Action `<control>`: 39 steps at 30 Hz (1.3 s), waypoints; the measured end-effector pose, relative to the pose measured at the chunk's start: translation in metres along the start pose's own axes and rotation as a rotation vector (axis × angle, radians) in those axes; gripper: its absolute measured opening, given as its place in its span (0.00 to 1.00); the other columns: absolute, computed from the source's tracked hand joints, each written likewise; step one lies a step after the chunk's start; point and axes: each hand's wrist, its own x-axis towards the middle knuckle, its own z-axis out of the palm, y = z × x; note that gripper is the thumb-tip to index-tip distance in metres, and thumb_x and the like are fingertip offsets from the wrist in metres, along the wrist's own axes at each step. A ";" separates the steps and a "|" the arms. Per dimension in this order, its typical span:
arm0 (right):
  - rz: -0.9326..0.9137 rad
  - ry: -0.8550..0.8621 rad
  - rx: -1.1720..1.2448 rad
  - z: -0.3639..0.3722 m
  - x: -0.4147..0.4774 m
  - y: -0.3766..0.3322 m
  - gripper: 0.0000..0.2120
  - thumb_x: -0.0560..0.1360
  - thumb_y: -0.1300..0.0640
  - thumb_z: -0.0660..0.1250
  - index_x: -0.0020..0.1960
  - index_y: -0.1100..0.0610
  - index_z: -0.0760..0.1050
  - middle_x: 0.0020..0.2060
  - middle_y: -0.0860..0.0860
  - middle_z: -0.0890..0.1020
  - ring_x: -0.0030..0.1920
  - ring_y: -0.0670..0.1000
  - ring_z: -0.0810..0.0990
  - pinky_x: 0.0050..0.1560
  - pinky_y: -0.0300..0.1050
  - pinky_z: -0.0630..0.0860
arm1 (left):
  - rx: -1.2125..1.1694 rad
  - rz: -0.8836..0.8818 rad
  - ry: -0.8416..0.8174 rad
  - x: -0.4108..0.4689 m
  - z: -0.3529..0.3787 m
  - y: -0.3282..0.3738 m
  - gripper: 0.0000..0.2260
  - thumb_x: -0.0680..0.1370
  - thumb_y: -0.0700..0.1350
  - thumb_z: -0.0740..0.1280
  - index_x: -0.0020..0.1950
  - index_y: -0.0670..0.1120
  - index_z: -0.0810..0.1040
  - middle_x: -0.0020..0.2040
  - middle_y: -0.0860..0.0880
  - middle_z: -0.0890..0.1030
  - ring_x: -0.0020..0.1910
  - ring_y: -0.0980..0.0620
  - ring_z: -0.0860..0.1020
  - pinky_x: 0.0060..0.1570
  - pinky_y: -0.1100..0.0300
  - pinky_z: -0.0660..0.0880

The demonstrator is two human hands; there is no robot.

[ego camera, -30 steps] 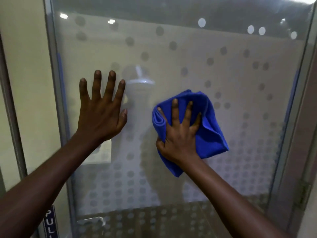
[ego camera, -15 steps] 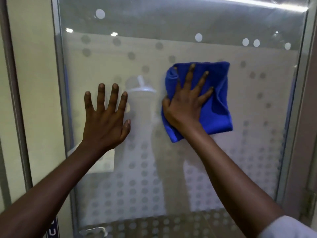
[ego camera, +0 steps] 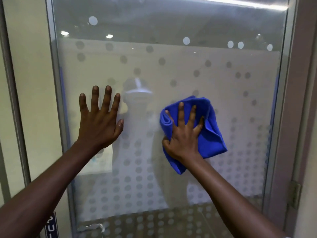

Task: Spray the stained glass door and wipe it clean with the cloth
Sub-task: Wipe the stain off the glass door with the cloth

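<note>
A tall glass door (ego camera: 188,69) with a frosted dot pattern fills the view. My right hand (ego camera: 182,134) presses a crumpled blue cloth (ego camera: 211,134) flat against the glass right of centre, fingers spread over it and thumb hooked on its lower left edge. My left hand (ego camera: 100,121) lies flat on the glass to the left, fingers apart, holding nothing. No spray bottle is in view.
The door's metal frame (ego camera: 56,100) runs down the left, with a blue "PULL" sign (ego camera: 51,225) and a handle (ego camera: 92,226) at the bottom. A hinge (ego camera: 294,194) sits on the brown jamb at right. A cream wall (ego camera: 29,83) lies left.
My right hand has slid the cloth down the glass from its higher spot half a second ago, after sliding it up before that. My left hand has stayed flat in place.
</note>
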 end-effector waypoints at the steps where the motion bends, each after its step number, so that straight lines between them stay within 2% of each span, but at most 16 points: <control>1: 0.080 0.010 0.030 -0.002 0.003 0.008 0.44 0.64 0.45 0.59 0.77 0.44 0.45 0.79 0.58 0.52 0.75 0.70 0.48 0.66 0.78 0.51 | 0.000 0.000 0.000 0.000 0.001 -0.001 0.33 0.80 0.58 0.51 0.80 0.45 0.47 0.80 0.40 0.46 0.78 0.34 0.44 0.72 0.30 0.45; 3: 0.232 0.022 0.098 -0.009 0.014 0.018 0.49 0.64 0.48 0.60 0.76 0.44 0.35 0.79 0.57 0.51 0.76 0.70 0.47 0.67 0.77 0.50 | -0.001 -0.001 0.000 0.000 0.001 -0.001 0.33 0.79 0.57 0.51 0.80 0.45 0.46 0.80 0.40 0.46 0.78 0.33 0.44 0.72 0.29 0.45; 8: 0.384 0.007 0.152 -0.032 0.059 0.004 0.40 0.69 0.48 0.59 0.78 0.54 0.50 0.79 0.56 0.46 0.76 0.69 0.43 0.68 0.77 0.47 | 0.012 -0.010 -0.016 0.000 -0.001 0.002 0.33 0.79 0.57 0.52 0.80 0.44 0.46 0.80 0.39 0.46 0.77 0.32 0.45 0.71 0.29 0.45; 10: 0.294 0.013 0.148 -0.040 0.073 -0.014 0.39 0.70 0.48 0.57 0.78 0.52 0.48 0.79 0.56 0.44 0.76 0.70 0.41 0.68 0.77 0.45 | 0.011 -0.007 -0.035 0.000 -0.003 0.002 0.33 0.80 0.57 0.52 0.80 0.44 0.46 0.80 0.38 0.47 0.77 0.32 0.46 0.71 0.28 0.45; 14: -0.107 -0.011 0.051 -0.036 0.064 -0.053 0.38 0.71 0.44 0.56 0.78 0.46 0.48 0.79 0.57 0.47 0.75 0.71 0.42 0.66 0.78 0.43 | 0.010 -0.030 -0.087 0.000 -0.009 0.003 0.33 0.80 0.58 0.51 0.80 0.44 0.46 0.80 0.38 0.47 0.77 0.32 0.45 0.71 0.29 0.45; 20: -0.371 -0.138 0.147 -0.016 -0.001 -0.056 0.34 0.71 0.45 0.52 0.78 0.48 0.55 0.79 0.57 0.50 0.76 0.69 0.40 0.68 0.77 0.43 | 0.017 -0.082 -0.214 0.001 -0.024 0.009 0.33 0.79 0.59 0.50 0.80 0.45 0.49 0.80 0.39 0.48 0.78 0.33 0.44 0.72 0.30 0.46; 23: -0.303 -0.256 0.492 -0.025 -0.032 -0.054 0.34 0.72 0.48 0.49 0.78 0.53 0.54 0.79 0.57 0.50 0.77 0.63 0.40 0.70 0.72 0.45 | -0.029 -0.130 -0.263 0.002 -0.034 0.015 0.32 0.78 0.59 0.51 0.78 0.44 0.56 0.80 0.39 0.53 0.78 0.33 0.48 0.71 0.31 0.49; 25: -0.160 -0.326 0.838 -0.038 -0.044 -0.052 0.30 0.74 0.50 0.49 0.74 0.58 0.61 0.77 0.59 0.56 0.77 0.56 0.49 0.73 0.63 0.49 | -0.092 -0.170 -0.281 -0.002 -0.042 0.023 0.30 0.77 0.58 0.52 0.75 0.43 0.62 0.78 0.38 0.58 0.76 0.31 0.54 0.68 0.31 0.54; 26: -0.095 -0.336 1.018 -0.047 -0.049 -0.052 0.25 0.74 0.51 0.50 0.66 0.60 0.70 0.71 0.59 0.68 0.72 0.53 0.62 0.70 0.57 0.58 | -0.134 -0.187 -0.281 -0.007 -0.045 0.027 0.29 0.77 0.57 0.52 0.74 0.43 0.64 0.77 0.37 0.61 0.75 0.30 0.56 0.67 0.31 0.57; 27: -0.034 -0.323 1.209 -0.053 -0.053 -0.053 0.19 0.73 0.50 0.50 0.51 0.58 0.76 0.56 0.54 0.79 0.58 0.49 0.74 0.60 0.49 0.68 | -0.187 -0.202 -0.268 -0.015 -0.047 0.032 0.28 0.77 0.56 0.53 0.72 0.42 0.66 0.75 0.36 0.64 0.74 0.30 0.58 0.67 0.32 0.59; 28: 0.049 -0.331 1.389 -0.059 -0.055 -0.055 0.13 0.72 0.51 0.51 0.37 0.52 0.72 0.37 0.45 0.79 0.39 0.42 0.74 0.45 0.42 0.69 | -0.251 -0.216 -0.242 -0.025 -0.048 0.038 0.27 0.77 0.55 0.53 0.70 0.40 0.67 0.74 0.35 0.66 0.72 0.29 0.60 0.67 0.34 0.61; 29: 0.140 -0.362 1.521 -0.062 -0.055 -0.056 0.11 0.71 0.52 0.52 0.30 0.48 0.64 0.27 0.40 0.71 0.29 0.40 0.66 0.35 0.41 0.63 | -0.322 -0.232 -0.206 -0.037 -0.049 0.043 0.26 0.78 0.54 0.52 0.69 0.38 0.68 0.72 0.34 0.67 0.71 0.30 0.62 0.67 0.35 0.62; 30: 0.210 -0.397 1.624 -0.067 -0.055 -0.057 0.13 0.70 0.53 0.53 0.28 0.46 0.60 0.22 0.40 0.66 0.26 0.40 0.61 0.31 0.42 0.59 | -0.396 -0.257 -0.173 -0.051 -0.050 0.048 0.26 0.79 0.54 0.52 0.68 0.37 0.69 0.71 0.33 0.68 0.70 0.31 0.64 0.68 0.37 0.62; 32: 0.351 -0.434 1.862 -0.066 -0.055 -0.055 0.14 0.68 0.56 0.55 0.25 0.46 0.62 0.20 0.40 0.65 0.24 0.39 0.61 0.29 0.41 0.61 | -0.528 -0.333 -0.141 -0.079 -0.054 0.057 0.27 0.80 0.55 0.51 0.67 0.36 0.69 0.70 0.34 0.69 0.69 0.35 0.65 0.69 0.42 0.63; 35: 0.583 -0.534 2.234 -0.064 -0.055 -0.054 0.14 0.64 0.57 0.59 0.21 0.49 0.66 0.19 0.42 0.67 0.22 0.41 0.64 0.26 0.37 0.64 | -0.669 -0.429 -0.171 -0.119 -0.063 0.064 0.36 0.80 0.66 0.45 0.71 0.37 0.66 0.71 0.38 0.68 0.70 0.41 0.64 0.69 0.48 0.62; 39: 0.689 -0.576 2.379 -0.060 -0.063 -0.066 0.12 0.63 0.58 0.61 0.21 0.51 0.67 0.19 0.45 0.67 0.21 0.43 0.65 0.24 0.36 0.65 | -0.950 -0.659 -0.346 -0.162 -0.071 0.063 0.47 0.70 0.79 0.45 0.75 0.44 0.60 0.71 0.48 0.67 0.69 0.49 0.67 0.67 0.50 0.65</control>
